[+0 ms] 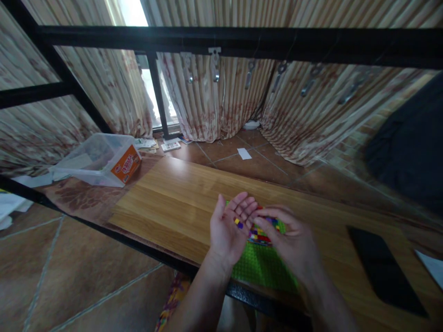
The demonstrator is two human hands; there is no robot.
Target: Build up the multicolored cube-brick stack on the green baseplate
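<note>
My left hand [230,228] is turned palm up and slightly cupped, with its fingers extended. In its palm rest a few tiny toy bricks [238,223], yellow and purple. Close beside its fingertips, my right hand [289,233] has thumb and forefinger brought together in a pinch; whatever may be between them is too small to make out. Under both hands lies a green studded baseplate [263,267]. Its far part carries many coloured bricks [259,236] in red, yellow, blue and purple, partly hidden by my hands.
The baseplate lies on a wooden table [173,198]. A black flat object [384,267] is at the right, near white paper [431,267]. A clear plastic bin [86,170] with an orange label stands at the left. A black metal bar [221,39] with hanging hooks crosses above.
</note>
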